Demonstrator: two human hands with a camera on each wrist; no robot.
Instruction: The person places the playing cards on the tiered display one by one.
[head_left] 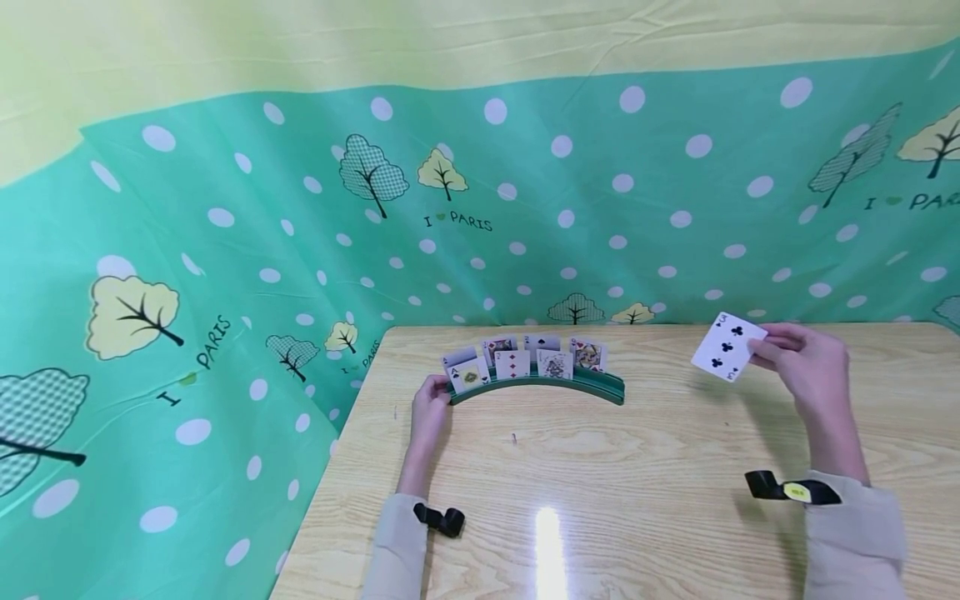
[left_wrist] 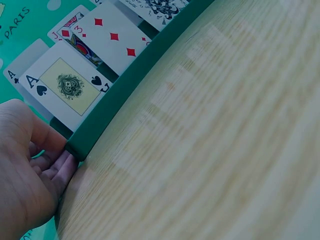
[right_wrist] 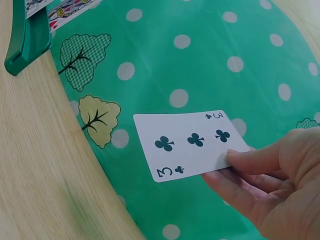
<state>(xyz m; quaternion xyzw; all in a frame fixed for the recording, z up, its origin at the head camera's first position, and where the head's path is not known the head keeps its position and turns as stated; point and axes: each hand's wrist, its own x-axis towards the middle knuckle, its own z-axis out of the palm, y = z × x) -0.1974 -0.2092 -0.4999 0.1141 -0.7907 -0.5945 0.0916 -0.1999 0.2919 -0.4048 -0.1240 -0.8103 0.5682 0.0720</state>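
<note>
At the left end of a curved green card holder (head_left: 611, 389), my left hand (head_left: 431, 410) grips the tip, its fingers at the end in the left wrist view. The holder's front row shows an ace of spades (left_wrist: 70, 86), a three of diamonds (left_wrist: 111, 37) and a joker (head_left: 555, 364). Behind them stand a jack of diamonds (head_left: 498, 345) and several other cards, partly covered. Off to the right, my right hand (head_left: 813, 367) pinches a three of clubs (right_wrist: 185, 155) by one end, thumb on its face. The card is held above the table, face visible.
A light wood table (head_left: 585, 475) lies under both hands, with a bright light reflection near its front. Close behind it hangs a green dotted cloth (head_left: 525, 167) with printed trees, which also runs along the left side. A small mark (head_left: 514, 439) shows on the table before the holder.
</note>
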